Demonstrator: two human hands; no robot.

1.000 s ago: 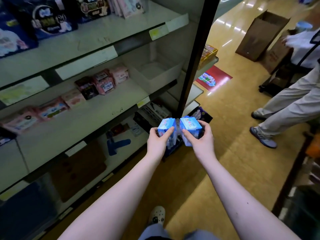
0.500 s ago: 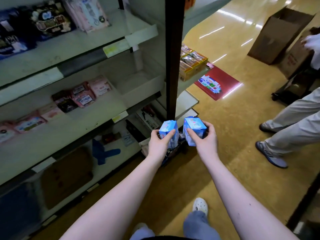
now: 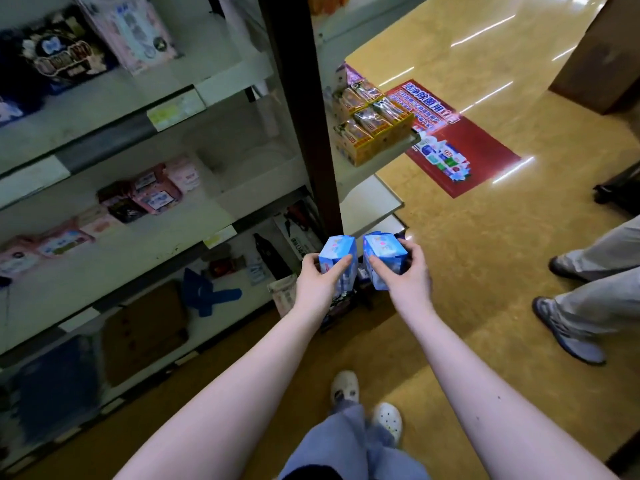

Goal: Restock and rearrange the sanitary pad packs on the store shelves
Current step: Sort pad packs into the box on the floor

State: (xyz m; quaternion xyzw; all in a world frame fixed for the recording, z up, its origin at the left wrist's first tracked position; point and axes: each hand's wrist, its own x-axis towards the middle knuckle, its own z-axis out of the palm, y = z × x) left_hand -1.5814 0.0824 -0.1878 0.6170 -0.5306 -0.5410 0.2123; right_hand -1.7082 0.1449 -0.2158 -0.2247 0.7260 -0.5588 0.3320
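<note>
I hold two small blue pad packs side by side in front of the shelf unit's dark upright post (image 3: 298, 109). My left hand (image 3: 320, 287) grips the left blue pack (image 3: 337, 252), thumb across its front. My right hand (image 3: 403, 278) grips the right blue pack (image 3: 382, 252). Both packs hang in the air at the height of the lower shelves. On the middle shelf (image 3: 145, 247) to the left stand pink and dark pad packs (image 3: 149, 194) in a row. Dark and pink packs (image 3: 97, 39) stand on the top shelf.
Yellow boxed goods (image 3: 372, 124) fill the end shelf right of the post. A red floor sticker (image 3: 453, 136) lies beyond. Another person's legs and grey shoes (image 3: 568, 327) stand at the right. A brown carton (image 3: 602, 53) is at the upper right. Flat cardboard (image 3: 145, 330) lies on the bottom shelf.
My view has shifted right and nearer to the shelf end. Both hands keep their packs, held slightly farther apart. The other person's legs have moved toward the right edge.
</note>
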